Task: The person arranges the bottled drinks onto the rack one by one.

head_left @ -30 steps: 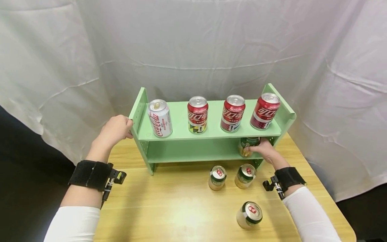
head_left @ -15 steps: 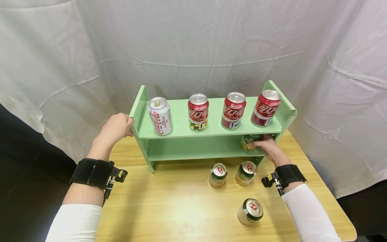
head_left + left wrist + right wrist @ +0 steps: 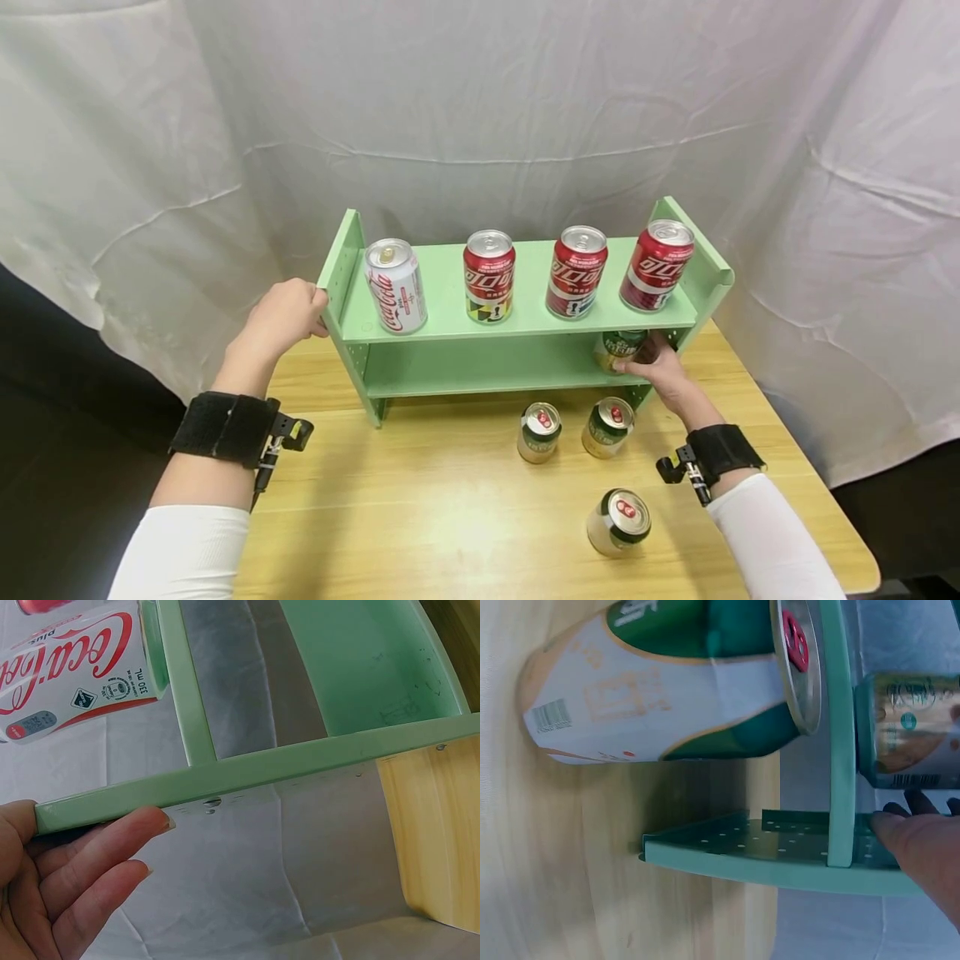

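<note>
- Since a second ago little has shifted: the right hand [image 3: 654, 365] has stayed on the green-and-gold drink can [image 3: 619, 348], which now sits a touch deeper on the lower board of the pale green two-tier metal shelf [image 3: 517, 318].
- Its fingers curl round that can at the lower board's right end, below the upper board; the right wrist view shows fingertips [image 3: 900, 825] by the can's base.
- Curled over the shelf's left side panel, the left hand [image 3: 283, 318] holds it, thumb side on the edge.
- As a judgement, one green can is shelved and three green cans [image 3: 538, 432] are left on the light wooden table [image 3: 420, 517].
- On the upper board stand four cans: one white cola can [image 3: 395, 286] and three red cola cans [image 3: 489, 276].
</note>
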Demonstrator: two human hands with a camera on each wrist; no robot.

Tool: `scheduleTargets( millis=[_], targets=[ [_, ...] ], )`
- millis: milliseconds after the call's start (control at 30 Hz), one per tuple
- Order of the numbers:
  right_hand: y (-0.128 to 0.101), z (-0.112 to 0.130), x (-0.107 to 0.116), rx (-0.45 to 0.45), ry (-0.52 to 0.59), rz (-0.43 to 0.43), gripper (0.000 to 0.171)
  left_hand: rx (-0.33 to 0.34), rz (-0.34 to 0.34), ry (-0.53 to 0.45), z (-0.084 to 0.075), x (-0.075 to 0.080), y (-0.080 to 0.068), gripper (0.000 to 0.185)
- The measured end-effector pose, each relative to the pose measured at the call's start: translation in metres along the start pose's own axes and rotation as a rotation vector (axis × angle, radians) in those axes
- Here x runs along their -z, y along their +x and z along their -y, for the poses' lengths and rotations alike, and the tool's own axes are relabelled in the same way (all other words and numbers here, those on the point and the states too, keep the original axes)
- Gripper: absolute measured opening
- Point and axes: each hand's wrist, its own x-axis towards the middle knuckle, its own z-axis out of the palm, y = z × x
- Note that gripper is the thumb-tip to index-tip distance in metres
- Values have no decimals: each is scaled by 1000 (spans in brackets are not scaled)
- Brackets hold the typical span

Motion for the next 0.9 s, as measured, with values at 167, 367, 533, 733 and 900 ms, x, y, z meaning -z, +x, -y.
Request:
scheduleTargets(
  millis=[167, 367, 533, 733, 900],
  targets=[
    [-14, -4, -7, 64, -11, -104, 96, 12, 2, 3, -2, -2, 0, 40],
    [-46, -12, -24, 115, 36, -233, 92, 14, 12, -5, -3, -3, 0, 41],
    [-70, -20, -33, 164, 76, -281, 88, 29, 5, -1, -2, -2, 2, 44],
    [-94, -30, -37, 205, 58, -280, 80, 25, 6, 18, -1, -2, 3, 45],
    [-115, -38, -40, 268, 23, -253, 76, 19, 13, 32, -1, -3, 1, 45]
  ],
)
